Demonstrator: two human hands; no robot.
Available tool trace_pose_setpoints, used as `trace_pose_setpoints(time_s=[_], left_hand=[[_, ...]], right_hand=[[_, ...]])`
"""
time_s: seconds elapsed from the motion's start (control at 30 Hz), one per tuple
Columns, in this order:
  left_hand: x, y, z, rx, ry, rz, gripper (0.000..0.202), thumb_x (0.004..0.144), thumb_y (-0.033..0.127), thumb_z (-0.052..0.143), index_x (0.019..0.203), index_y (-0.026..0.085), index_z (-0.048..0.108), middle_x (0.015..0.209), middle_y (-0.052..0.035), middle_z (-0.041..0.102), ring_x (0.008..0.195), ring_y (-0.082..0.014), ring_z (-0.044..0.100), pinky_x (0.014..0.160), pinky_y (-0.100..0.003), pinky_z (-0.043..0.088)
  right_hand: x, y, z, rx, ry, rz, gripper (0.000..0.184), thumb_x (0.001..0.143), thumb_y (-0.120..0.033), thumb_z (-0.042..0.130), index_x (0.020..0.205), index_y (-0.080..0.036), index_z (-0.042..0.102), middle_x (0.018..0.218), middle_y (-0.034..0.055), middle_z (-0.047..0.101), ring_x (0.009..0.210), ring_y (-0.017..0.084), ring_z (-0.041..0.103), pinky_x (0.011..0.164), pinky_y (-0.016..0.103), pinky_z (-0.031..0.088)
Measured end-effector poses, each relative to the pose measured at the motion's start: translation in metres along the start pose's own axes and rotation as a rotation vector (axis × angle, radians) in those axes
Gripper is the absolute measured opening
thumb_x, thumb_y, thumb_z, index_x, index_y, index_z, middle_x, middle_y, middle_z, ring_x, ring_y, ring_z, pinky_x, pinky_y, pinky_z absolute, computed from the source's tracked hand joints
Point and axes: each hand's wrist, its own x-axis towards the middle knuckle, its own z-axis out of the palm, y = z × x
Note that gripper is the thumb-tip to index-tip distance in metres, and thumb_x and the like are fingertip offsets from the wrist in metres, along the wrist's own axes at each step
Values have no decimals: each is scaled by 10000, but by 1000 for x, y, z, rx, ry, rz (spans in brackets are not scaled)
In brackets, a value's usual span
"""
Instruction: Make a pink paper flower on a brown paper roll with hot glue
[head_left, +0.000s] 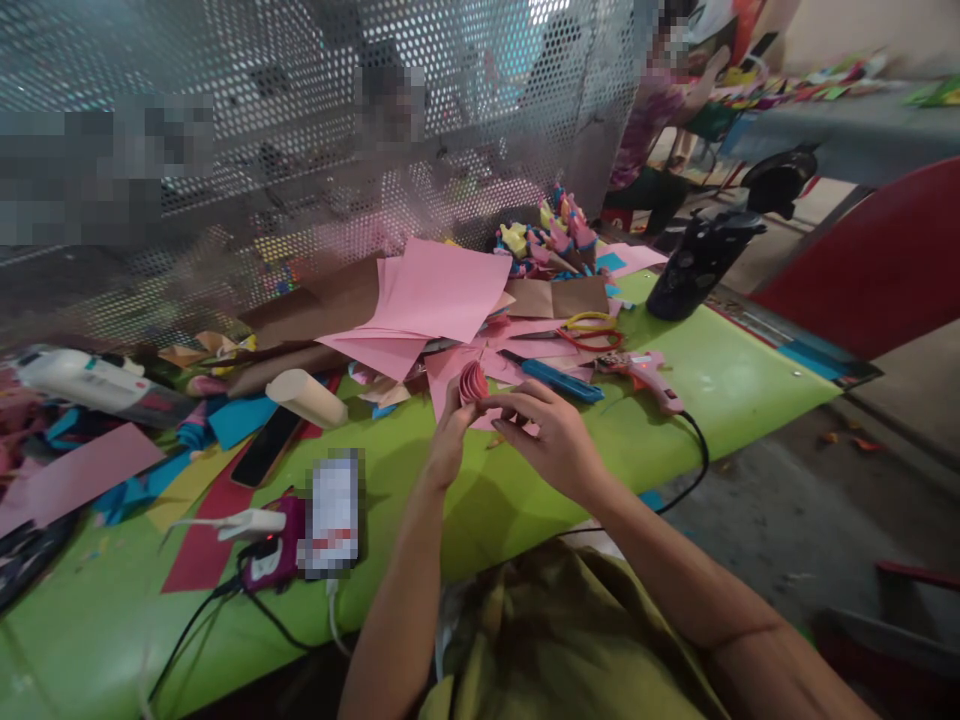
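Both my hands meet over the green table [675, 400] and pinch a small folded pink paper piece [472, 381]. My left hand [448, 441] grips it from below and behind with closed fingers. My right hand [551, 435] holds it from the right with thumb and fingertips pressed on it. Just beyond lie a stack of pink paper sheets [435, 295], a blue-handled cutter [559, 379] and a pink glue gun [645, 372] with a black cord.
Yellow-handled scissors [589, 328] lie by brown card. A black bottle [697, 262] stands at the right edge. A phone [268, 445], a cream paper roll [307, 398], a white glue gun [82, 380] and coloured scraps fill the left. A perforated metal screen [300, 150] backs the table; another person sits beyond.
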Motion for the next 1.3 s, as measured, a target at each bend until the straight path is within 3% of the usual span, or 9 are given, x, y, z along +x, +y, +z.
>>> trace_pose_setpoints(time_s=[0.5, 0.67, 0.87, 1.13, 1.3], left_hand=[[-1, -9, -3, -10, 2, 20, 441, 915, 342, 527, 1340, 230, 560, 1144, -49, 672, 1037, -197, 617, 978, -358, 480], [-1, -8, -4, -15, -6, 12, 475, 901, 354, 547, 1363, 246, 558, 1159, -52, 675, 1067, -214, 614, 1001, -372, 469], [1, -8, -3, -35, 1, 14, 565, 849, 342, 580, 1409, 276, 536, 1345, -51, 629, 1254, -249, 550, 1082, -382, 428], [-1, -3, 1, 0, 6, 20, 508, 859, 323, 574, 1365, 293, 550, 1391, -20, 602, 1326, -241, 508, 1137, -395, 399], [-2, 4, 3, 24, 39, -15, 462, 855, 289, 561, 1317, 273, 567, 1314, -33, 634, 1256, -242, 552, 1097, -391, 432]], right_hand=[[4, 3, 12, -31, -11, 126, 221, 857, -80, 618, 999, -215, 719, 853, 30, 647, 715, 152, 621, 646, 251, 496], [2, 2, 14, -26, 48, 97, 215, 874, -79, 583, 977, -217, 711, 893, 48, 674, 736, 161, 645, 657, 264, 521], [3, -6, 9, 81, 95, 61, 213, 904, -124, 581, 1027, -230, 719, 893, 45, 673, 741, 150, 650, 634, 243, 538], [7, -9, 8, 51, 53, 40, 249, 911, -101, 571, 1061, -221, 729, 853, 32, 640, 699, 131, 611, 622, 222, 504], [7, -8, 9, -32, 11, 80, 255, 890, -110, 593, 1075, -231, 721, 856, 33, 665, 695, 144, 612, 635, 245, 486]])
